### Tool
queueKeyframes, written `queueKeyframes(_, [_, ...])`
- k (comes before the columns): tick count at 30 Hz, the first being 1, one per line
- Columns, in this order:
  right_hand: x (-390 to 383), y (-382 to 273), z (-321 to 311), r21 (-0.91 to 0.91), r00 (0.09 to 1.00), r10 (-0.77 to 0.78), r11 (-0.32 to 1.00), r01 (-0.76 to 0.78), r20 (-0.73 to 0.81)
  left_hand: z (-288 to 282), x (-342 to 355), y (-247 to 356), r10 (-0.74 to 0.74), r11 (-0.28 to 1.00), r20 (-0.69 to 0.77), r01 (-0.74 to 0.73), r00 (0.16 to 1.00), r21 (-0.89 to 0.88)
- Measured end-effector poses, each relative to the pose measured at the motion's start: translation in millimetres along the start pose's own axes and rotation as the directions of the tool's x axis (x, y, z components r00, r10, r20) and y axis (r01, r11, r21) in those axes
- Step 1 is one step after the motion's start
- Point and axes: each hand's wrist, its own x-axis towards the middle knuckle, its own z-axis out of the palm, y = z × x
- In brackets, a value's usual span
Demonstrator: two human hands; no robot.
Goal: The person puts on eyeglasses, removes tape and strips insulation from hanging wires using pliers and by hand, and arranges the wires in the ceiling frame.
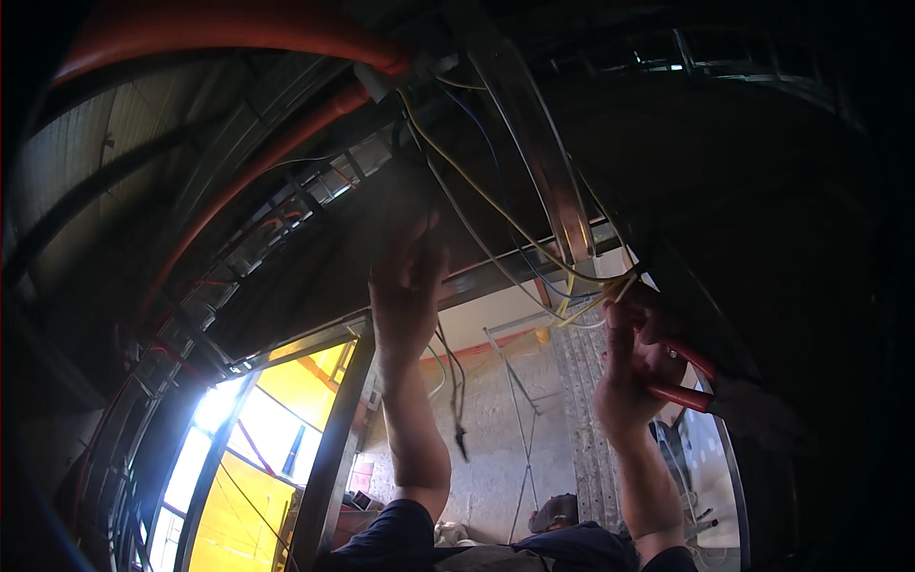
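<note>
Both my arms reach up among loose wires below a metal stud frame. My right hand (637, 357) is closed around red-handled pliers (681, 396), whose jaws point right into shadow. Its thumb and fingers also pinch a bundle of thin wires (615, 281), yellow, white and blue. These wires run up in loops to a pale fitting (379, 81) at the end of an orange conduit (329, 107). My left hand (410, 272) is raised near a dark horizontal metal channel, left of the wires. Deep shadow and blur hide its fingertips and anything in them.
A metal stud (534, 133) slopes down beside the wires. A thick orange pipe (229, 29) crosses above. At lower left, a bright opening shows yellow panels (238, 515). A dark cable (457, 400) dangles between my arms. Behind stands a grey wall (496, 410).
</note>
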Motion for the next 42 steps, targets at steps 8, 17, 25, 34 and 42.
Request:
queueKeyframes(8, [7, 5, 5, -0.015, 0.988, 0.072, 0.997, -0.075, -0.137, -15, 3, 7, -0.068, 0.953, 0.087, 0.091, 0.994, -0.289])
queueKeyframes(17, [10, 10, 6, -0.057, 0.984, 0.055, 0.996, -0.065, -0.170, -21, 5, 1, 0.020, 0.764, 0.240, 0.139, 0.971, -0.630])
queueKeyframes(25, [10, 13, 5, -0.026, 0.984, 0.058, 0.998, -0.063, -0.166, -20, 6, -16, 0.029, 0.688, 0.229, 0.147, 0.973, -0.711])
queueKeyframes(34, [6, 11, 4, -0.025, 0.991, 0.082, 0.996, -0.085, -0.107, -18, 3, -15, 0.000, 0.725, 0.265, 0.183, 0.964, -0.664])
queueKeyframes(42, [6, 10, 7, 0.053, 0.986, 0.056, 0.997, -0.049, -0.157, -13, 2, -9, -0.013, 0.852, 0.286, 0.161, 0.958, -0.499])
